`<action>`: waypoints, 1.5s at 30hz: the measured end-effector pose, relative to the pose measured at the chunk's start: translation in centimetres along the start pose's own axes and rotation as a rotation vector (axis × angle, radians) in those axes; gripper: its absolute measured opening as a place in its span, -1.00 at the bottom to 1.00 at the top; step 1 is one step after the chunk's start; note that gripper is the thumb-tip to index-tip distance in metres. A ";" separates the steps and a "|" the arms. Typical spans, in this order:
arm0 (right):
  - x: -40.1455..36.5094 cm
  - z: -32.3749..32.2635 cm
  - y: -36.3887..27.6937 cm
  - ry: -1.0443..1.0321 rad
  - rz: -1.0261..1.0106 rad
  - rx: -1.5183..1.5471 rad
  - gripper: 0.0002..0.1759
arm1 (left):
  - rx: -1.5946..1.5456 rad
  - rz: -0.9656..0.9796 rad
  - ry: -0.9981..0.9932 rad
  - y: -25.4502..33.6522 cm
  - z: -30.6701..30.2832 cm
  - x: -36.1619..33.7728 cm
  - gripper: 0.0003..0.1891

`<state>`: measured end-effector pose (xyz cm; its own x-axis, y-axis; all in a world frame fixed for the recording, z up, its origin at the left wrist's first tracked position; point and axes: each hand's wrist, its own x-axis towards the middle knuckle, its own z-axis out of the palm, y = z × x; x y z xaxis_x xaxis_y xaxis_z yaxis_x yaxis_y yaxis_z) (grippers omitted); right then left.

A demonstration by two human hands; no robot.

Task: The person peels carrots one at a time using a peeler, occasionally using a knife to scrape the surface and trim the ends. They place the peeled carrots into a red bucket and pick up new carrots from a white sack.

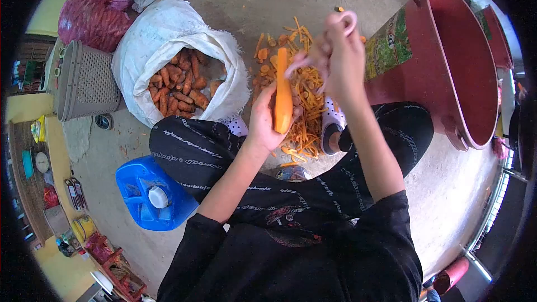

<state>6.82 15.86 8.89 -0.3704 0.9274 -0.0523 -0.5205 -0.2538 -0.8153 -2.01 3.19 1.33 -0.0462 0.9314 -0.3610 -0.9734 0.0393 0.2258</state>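
- In left grip (265, 118): peeled carrot (283, 92), bright orange, fingers curled round the lower half; upper half standing clear, tip directed away from the body.
- In right grip (339, 50), just right of and beyond the left: pink peeler (296, 66), fingers bent closed about it. Blurred; cannot tell whether touching the carrot.
- Directly below both grips: note a loose heap of orange peelings (309, 99), spread on the concrete floor (263, 3) between the feet.
- Just right of the heap, below right grip: note white footwear (334, 116) with dark dots.
- Left of left grip, near: see a white sack (151, 36), mouth rolled back, holding unpeeled carrots (184, 78), reddish-brown and rough.
- Farther left, beside the sack: see a grey perforated basket (92, 78); beyond that, a red mesh sack (92, 14).
- Left of and nearer the body than left grip: see a blue jerrycan (148, 212), white cap.
- Right of right grip: see a large red bin (417, 81), tilted in view, with a green label.
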 end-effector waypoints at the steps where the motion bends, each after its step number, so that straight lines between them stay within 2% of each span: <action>1: -1.9 1.7 -0.4 -0.011 0.095 0.007 -0.82 | 0.019 0.012 0.039 0.1 0.8 -0.1 -0.70; 2: -2.9 2.0 0.0 -0.055 0.158 0.008 -0.81 | 0.039 0.025 0.079 0.1 1.2 -0.1 -0.70; 5: -4.3 2.2 1.5 -0.118 0.239 0.012 -0.77 | 0.156 0.004 -0.077 0.7 0.6 -0.8 -0.74; 12: -4.6 1.5 2.7 -0.164 0.275 -0.016 -0.75 | 0.137 0.048 0.058 0.3 1.2 -0.9 -0.71; 15: -4.7 1.8 2.5 -0.147 0.203 -0.103 -0.76 | 0.030 0.013 -0.100 0.0 -0.3 -1.0 -0.72; 18: -3.9 1.3 2.4 -0.116 0.292 -0.020 -0.75 | 0.027 0.047 -0.040 -0.3 -0.1 -0.5 -0.72; 21: -3.1 1.3 2.7 -0.096 0.288 -0.044 -0.76 | 0.008 0.054 -0.122 -0.2 0.2 -0.7 -0.74; 24: -0.9 0.6 2.9 -0.014 0.147 -0.143 -0.78 | 0.141 0.111 0.090 -0.7 0.8 -0.9 -0.69; 27: 3.6 -1.0 3.3 0.019 -0.001 -0.114 -0.78 | 0.111 -0.012 0.018 -1.6 0.1 -1.0 -0.69; 30: 7.3 -3.4 4.8 -0.049 -0.019 -0.184 -0.75 | 0.047 -0.050 0.033 -1.6 -0.5 -0.3 -0.68; 33: 10.9 -5.0 5.8 0.099 -0.201 -0.792 -0.74 | 0.227 0.015 0.002 -1.5 0.7 -1.2 -0.62; 34: 12.2 -5.8 6.4 0.123 -0.211 -0.884 -0.73 | 0.261 0.024 -0.030 -1.5 0.9 -1.2 -0.56; 36: 13.9 -7.2 6.6 0.176 -0.239 -1.080 -0.70 | 0.386 0.086 0.039 -1.1 1.6 -1.4 -0.54; 38: 13.2 -7.7 5.8 0.116 -0.262 -1.094 -0.69 | 0.459 0.142 0.073 -0.9 1.3 -0.9 -0.53; 42: 8.0 -4.8 1.3 -0.034 -0.197 -0.920 -0.68 | 0.382 0.052 0.132 -0.1 0.8 -0.4 -0.54; 45: 5.3 -4.0 -0.6 -0.102 -0.315 -0.790 -0.71 | 0.223 0.035 0.113 -0.4 -0.2 0.1 -0.55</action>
<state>8.21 22.03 6.81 -0.3859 0.8836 0.2652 0.0640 0.3124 -0.9478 -1.67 3.16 1.07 -0.1162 0.8875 -0.4459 -0.8978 0.0981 0.4292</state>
